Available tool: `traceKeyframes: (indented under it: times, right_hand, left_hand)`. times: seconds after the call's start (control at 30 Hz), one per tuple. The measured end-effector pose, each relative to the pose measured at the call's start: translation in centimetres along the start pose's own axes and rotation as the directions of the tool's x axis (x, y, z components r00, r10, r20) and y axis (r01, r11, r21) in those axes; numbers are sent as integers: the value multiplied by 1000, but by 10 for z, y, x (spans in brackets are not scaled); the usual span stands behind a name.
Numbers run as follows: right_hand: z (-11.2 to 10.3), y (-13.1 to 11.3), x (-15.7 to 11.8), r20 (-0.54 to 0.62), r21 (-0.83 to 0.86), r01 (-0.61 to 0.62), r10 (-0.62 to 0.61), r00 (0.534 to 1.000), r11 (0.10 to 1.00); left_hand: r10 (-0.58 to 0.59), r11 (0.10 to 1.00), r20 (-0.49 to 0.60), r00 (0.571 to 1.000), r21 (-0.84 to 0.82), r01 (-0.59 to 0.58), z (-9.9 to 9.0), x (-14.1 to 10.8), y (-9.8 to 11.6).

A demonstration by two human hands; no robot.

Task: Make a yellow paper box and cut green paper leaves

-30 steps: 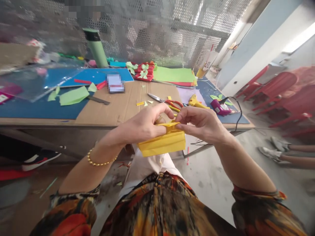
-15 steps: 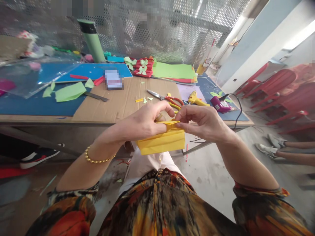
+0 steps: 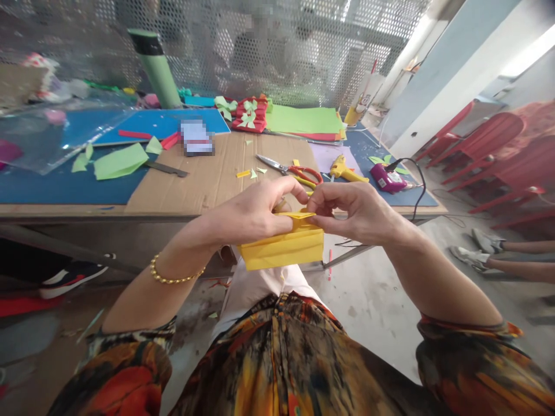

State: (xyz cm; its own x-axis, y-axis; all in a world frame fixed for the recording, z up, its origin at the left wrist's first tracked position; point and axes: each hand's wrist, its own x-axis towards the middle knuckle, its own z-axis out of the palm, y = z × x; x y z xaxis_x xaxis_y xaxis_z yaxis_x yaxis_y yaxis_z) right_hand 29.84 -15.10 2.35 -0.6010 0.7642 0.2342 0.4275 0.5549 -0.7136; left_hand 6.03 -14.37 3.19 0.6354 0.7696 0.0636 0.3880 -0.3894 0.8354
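Note:
A folded piece of yellow paper [image 3: 284, 249] with pleats hangs in front of the table edge, above my lap. My left hand [image 3: 255, 212] is closed on its upper left part, thumb along the top fold. At the top right corner, my right hand [image 3: 353, 212] pinches the paper between thumb and fingers. Both hands' fingertips nearly meet over the fold. Just beyond them lie scissors [image 3: 277, 165] with orange handles, and a second, yellow handle is partly hidden behind my fingers. A yellow glue gun [image 3: 344, 169] rests right of the scissors.
Cardboard [image 3: 217, 173] covers the table middle. Behind it are a phone [image 3: 196, 137], a green bottle [image 3: 158, 72], a red folded piece [image 3: 250, 114] and green sheets [image 3: 303, 121]. A purple device [image 3: 388, 178] with a cable sits right. Red chairs [image 3: 498, 144] stand at the right.
The view has shifted slightly, so the table items appear a little further left and up. Both hands keep their hold on the yellow paper, with hardly any finger movement.

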Motion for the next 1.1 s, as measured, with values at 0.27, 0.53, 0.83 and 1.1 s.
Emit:
traceKeyframes:
  times: [0.27, 0.53, 0.83, 1.1]
  right_hand:
    - [3, 3, 4, 79, -15, -46, 47, 996, 999]
    - [0, -1, 7, 121, -34, -83, 87, 989, 996]
    - [-2, -4, 3, 92, -90, -129, 137, 986, 988]
    - [-5, -2, 8, 120, -122, -92, 107, 987, 988]
  left_hand:
    - [-3, 1000, 85, 996, 16, 1, 2, 4, -9]
    - [48, 995, 119, 992, 77, -57, 0, 7, -4]
    - [66, 993, 89, 994, 86, -74, 5, 9, -5]
    - [51, 992, 67, 996, 110, -58, 4, 11, -4]
